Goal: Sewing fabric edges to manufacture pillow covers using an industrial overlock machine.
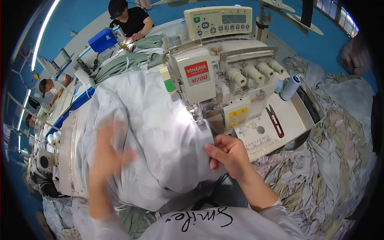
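fingers of the right hand (pixel 229 154) pinch the white fabric (pixel 152 132) edge just in front of the overlock machine (pixel 216 76) to guide it, while the blurred left hand (pixel 108 154) lies spread on the fabric, left of the machine.

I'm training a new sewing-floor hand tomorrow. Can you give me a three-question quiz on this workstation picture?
1. True or false: the right hand grips the edge of the pale grey fabric just in front of the sewing machine.
2. Which hand is motion-blurred? A) the left hand B) the right hand C) neither
3. Fill in: the red-handled thread snips lie on the machine's white table, to the ____ of the yellow warning label.

Key
1. True
2. A
3. right
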